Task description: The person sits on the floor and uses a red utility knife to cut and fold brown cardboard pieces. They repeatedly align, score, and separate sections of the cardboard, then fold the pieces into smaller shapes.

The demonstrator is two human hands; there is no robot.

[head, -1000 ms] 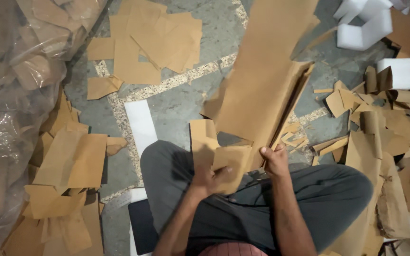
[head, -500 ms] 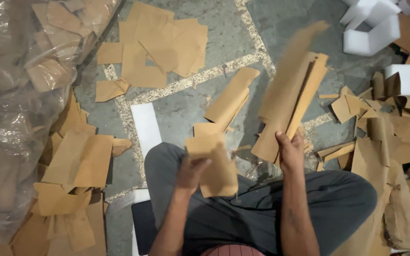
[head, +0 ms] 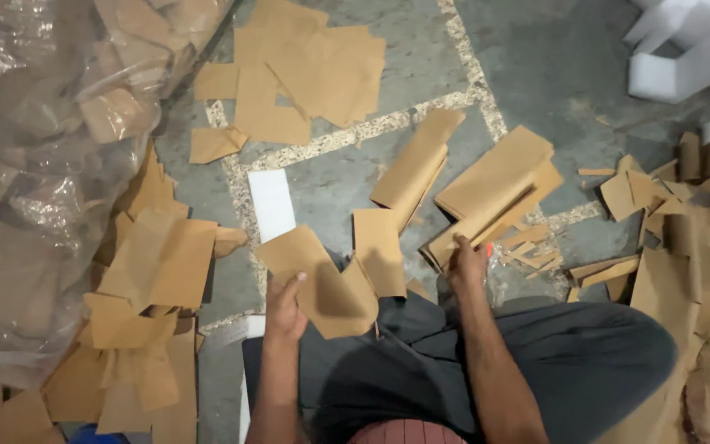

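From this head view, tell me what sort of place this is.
Probably a workshop or packing-room floor where brown paper gets sorted: torn brown sheets litter the grey stone floor, a clear plastic sack bulges with scraps, and white foam blocks lie nearby.

I see a grey concrete floor (head: 552,74) crossed by pale speckled inlay strips (head: 371,127), dimly lit, with a clear plastic bag (head: 34,164) at left.

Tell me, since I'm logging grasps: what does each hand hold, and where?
Left hand grips a torn brown paper piece at its left edge; right hand grips the folded brown paper stack at its near end.
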